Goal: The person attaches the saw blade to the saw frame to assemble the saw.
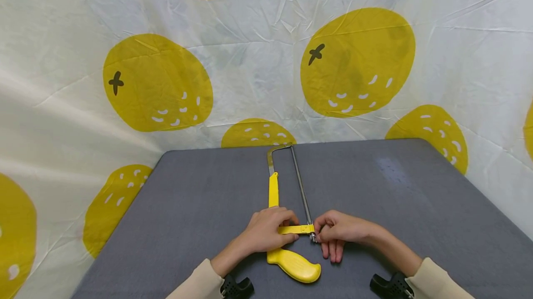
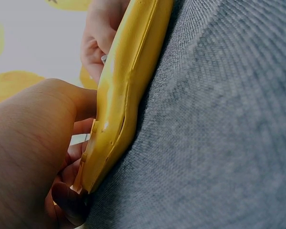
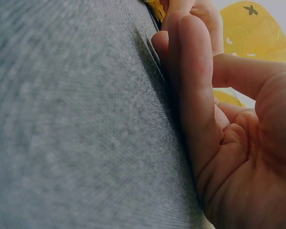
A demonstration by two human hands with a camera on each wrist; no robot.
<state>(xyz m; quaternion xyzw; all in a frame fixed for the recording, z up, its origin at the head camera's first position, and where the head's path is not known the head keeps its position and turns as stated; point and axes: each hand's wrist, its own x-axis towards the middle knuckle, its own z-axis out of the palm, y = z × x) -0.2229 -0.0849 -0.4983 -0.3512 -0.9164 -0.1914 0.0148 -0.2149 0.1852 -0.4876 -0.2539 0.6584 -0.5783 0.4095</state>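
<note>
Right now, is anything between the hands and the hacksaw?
Nothing visible. The left hand already grips the hacksaw at its yellow frame, above the handle. The right hand pinches the blade's near end at the fitting, its other fingers resting on the grey table.

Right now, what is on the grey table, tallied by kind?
Hacksaws: 1, the yellow hacksaw
Hands: 2, left hand gripping the saw frame, right hand pinching at the blade's end fitting
Total: 3
</note>
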